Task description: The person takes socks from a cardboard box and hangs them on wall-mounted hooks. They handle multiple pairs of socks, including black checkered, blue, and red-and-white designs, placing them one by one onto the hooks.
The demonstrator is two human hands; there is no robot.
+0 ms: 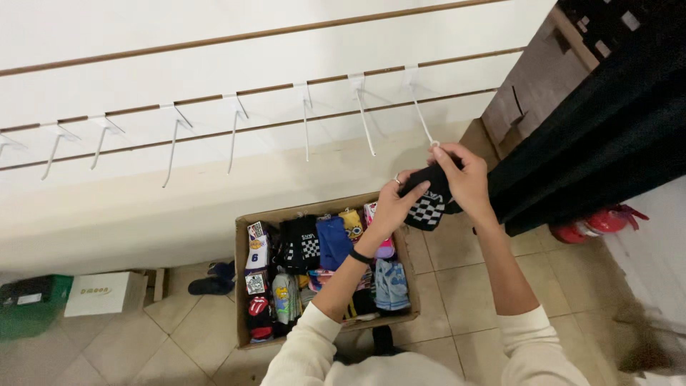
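The left hand (pixel 391 207) and right hand (pixel 468 182) both pinch a black sock pair with checkered cuff (pixel 427 199) above the open brown cardboard box (pixel 241 286) of colourful socks, beneath the rightmost white wire wall hook (pixel 421 114); right of the box hangs black cloth (pixel 607 121).

Pretty evenly lit shot, we'd say soft indoor light coming from above, since the white hooks (pixel 363 121) throw thin, faint shadows down the pale wall (pixel 143 43). No harsh glare anywhere; the wall reads bright but not blown out. The black curtain (pixel 607 121) on the right is so dark we lose nearly all detail in it. The floor tiles (pixel 457 286) are dimmer, with soft shadow beside the cardboard box (pixel 243 286). We notice wide-angle bending: the wall rails bow and tilt toward the edges. Overall it's a bit soft and compressed, and the sleeves (pixel 532 350) at the bottom edge look blurry.
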